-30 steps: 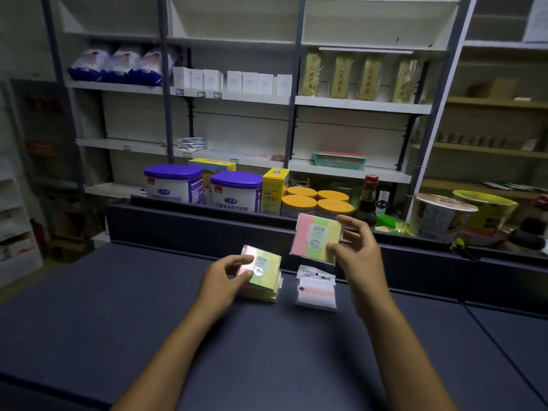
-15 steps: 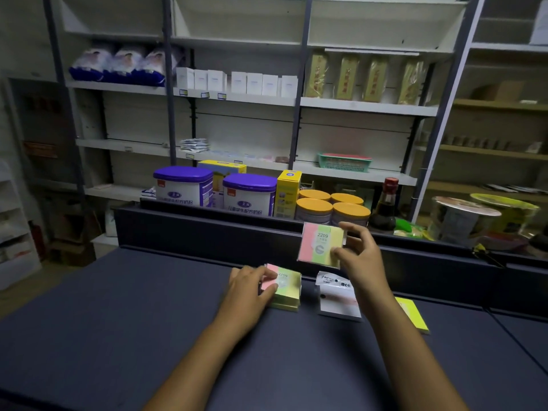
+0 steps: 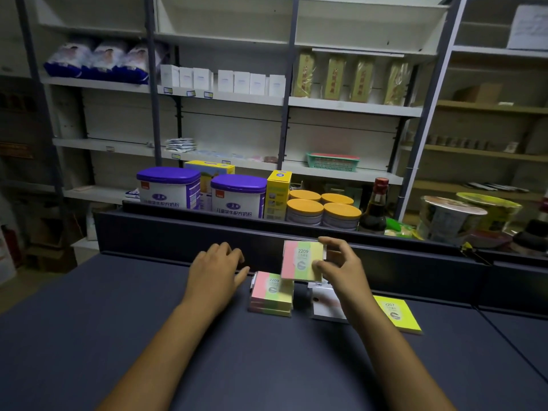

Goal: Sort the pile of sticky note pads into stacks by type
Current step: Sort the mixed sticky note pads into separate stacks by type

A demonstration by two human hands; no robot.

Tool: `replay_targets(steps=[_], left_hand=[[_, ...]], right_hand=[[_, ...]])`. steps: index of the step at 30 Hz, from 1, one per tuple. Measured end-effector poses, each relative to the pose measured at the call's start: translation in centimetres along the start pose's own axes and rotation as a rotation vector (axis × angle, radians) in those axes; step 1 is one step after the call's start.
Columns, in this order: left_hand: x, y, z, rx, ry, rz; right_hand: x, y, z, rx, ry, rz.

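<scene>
My right hand [image 3: 341,269] pinches a tri-colour pad [image 3: 301,261] striped pink, green and yellow and marked 2209, holding it upright just above the table. Directly below and left of it lies a stack of matching tri-colour pads [image 3: 270,293] on the dark table [image 3: 148,336]. My left hand [image 3: 215,269] hovers beside that stack on its left, fingers relaxed and holding nothing. A white and pink packaged pad [image 3: 326,304] lies partly hidden under my right wrist. A bright yellow pad [image 3: 398,314] marked 2207 lies flat to the right.
A raised dark ledge [image 3: 207,229] runs along the table's far edge. Behind it stand purple-lidded tins [image 3: 169,188], a yellow box [image 3: 278,194], orange-lidded tubs [image 3: 323,212], a dark bottle [image 3: 376,209] and instant noodle bowls [image 3: 450,218]. Store shelves fill the background.
My left hand let go of the tri-colour stack and drew back to its left. My right hand brought the held pad down and closer to the stack. The camera moved nearer.
</scene>
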State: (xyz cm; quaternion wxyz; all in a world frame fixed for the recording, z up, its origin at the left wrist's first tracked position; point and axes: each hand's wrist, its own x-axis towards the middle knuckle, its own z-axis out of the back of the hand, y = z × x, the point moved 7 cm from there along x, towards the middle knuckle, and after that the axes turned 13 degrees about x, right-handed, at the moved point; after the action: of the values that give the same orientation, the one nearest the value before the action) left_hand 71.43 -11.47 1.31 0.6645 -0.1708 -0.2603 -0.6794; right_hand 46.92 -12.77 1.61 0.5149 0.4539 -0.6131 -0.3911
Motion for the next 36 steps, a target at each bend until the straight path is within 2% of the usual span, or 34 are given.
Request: replay_targets(steps=[4,9,20,24,30,36], left_hand=[[-0.4,0.4,-1.5,0.037,0.102,0.002],[-1.2,1.0,-1.8,0.015,0.111,0.057],[-2.0,0.8,-2.0,-0.076,0.127,0.083],[-2.0,1.0,-2.0,-0.100,0.121,0.099],[-2.0,1.1,-2.0,-0.128,0.120,0.114],[-2.2,0.9,-1.5,-0.187,0.108,0.130]], right_hand=[[0.0,-1.5,-1.2,-0.048,0.026,-0.052],[0.0,-3.0,-2.6,-0.034,0.060,-0.089],[-0.3,-4.1,-3.3,-0.435,0.033,0.078],[-0.2,-4.7,-3.1,-0.573,0.042,0.076],[-0.1,-5.1,-3.1,-0.669,0.054,0.112],[-0.8,-3.0,-1.9,-0.654,0.032,0.199]])
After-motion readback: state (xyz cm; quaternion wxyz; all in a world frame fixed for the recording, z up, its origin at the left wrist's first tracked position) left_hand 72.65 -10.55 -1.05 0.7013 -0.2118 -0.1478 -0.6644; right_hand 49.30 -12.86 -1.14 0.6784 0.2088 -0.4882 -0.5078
